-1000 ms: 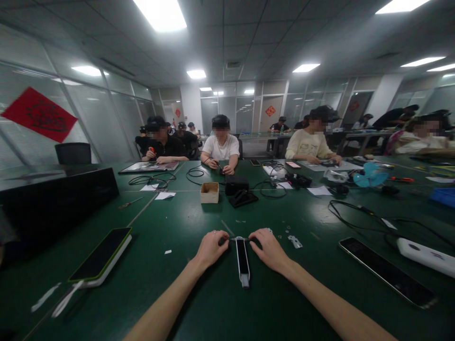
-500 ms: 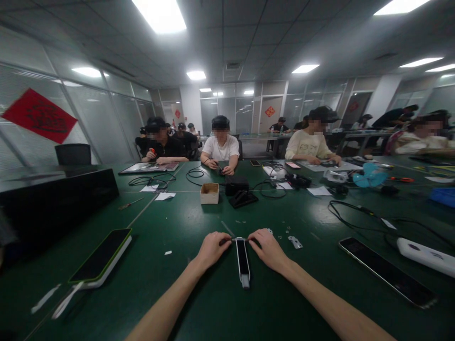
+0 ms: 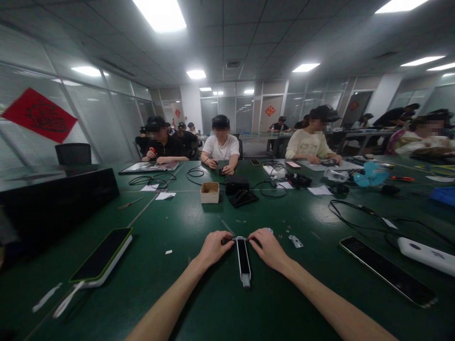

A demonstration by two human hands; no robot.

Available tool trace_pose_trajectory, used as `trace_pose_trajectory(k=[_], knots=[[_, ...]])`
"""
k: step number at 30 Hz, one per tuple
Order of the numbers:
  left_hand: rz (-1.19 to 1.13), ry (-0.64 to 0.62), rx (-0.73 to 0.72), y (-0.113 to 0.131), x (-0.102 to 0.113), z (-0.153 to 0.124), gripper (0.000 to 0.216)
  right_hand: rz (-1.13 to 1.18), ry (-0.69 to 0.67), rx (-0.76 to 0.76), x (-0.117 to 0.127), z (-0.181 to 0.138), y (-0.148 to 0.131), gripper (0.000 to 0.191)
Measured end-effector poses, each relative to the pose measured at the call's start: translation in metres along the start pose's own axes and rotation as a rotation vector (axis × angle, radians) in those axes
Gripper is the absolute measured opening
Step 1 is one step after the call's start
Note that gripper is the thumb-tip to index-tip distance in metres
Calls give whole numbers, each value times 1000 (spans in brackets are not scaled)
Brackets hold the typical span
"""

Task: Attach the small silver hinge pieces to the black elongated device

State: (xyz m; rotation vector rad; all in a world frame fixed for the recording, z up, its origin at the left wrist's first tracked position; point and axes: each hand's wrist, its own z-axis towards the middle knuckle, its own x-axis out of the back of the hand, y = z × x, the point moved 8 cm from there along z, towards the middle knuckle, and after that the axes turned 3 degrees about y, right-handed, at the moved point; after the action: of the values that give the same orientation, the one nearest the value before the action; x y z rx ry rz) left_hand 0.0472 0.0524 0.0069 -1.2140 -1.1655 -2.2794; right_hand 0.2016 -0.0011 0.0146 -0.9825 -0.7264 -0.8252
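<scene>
A narrow device [image 3: 243, 260] with a black face, a white rim and a grey tip lies on the green table, its tip toward me. My left hand [image 3: 214, 247] is at the left of its far end, thumb and fingers closed in a pinch on a small dark piece. On the other side, my right hand [image 3: 267, 247] pinches at the same end; what is between those fingertips is too small to name. Just beyond the right fingers lie small metal plates [image 3: 295, 241] and several tiny bits.
Left of me lies a phone [image 3: 101, 255] on a white block; a long dark phone [image 3: 386, 270] and a white device [image 3: 424, 255] lie to the right. Farther off are a small open box [image 3: 209, 193], black parts [image 3: 243, 198], a screwdriver [image 3: 131, 203] and cables. Co-workers sit opposite.
The fingers of my left hand have shifted slightly at the device's far end. My right hand and the device look almost the same.
</scene>
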Motion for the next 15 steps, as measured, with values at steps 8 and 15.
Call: trace_pose_trajectory(k=[8,15], knots=[[0,-19,-13,2,-1,0,19,-7,-4,-5,0,0,0,21],[-12,7,-18,1,-1,1,14,-17,5,10,-1,1,0,20]])
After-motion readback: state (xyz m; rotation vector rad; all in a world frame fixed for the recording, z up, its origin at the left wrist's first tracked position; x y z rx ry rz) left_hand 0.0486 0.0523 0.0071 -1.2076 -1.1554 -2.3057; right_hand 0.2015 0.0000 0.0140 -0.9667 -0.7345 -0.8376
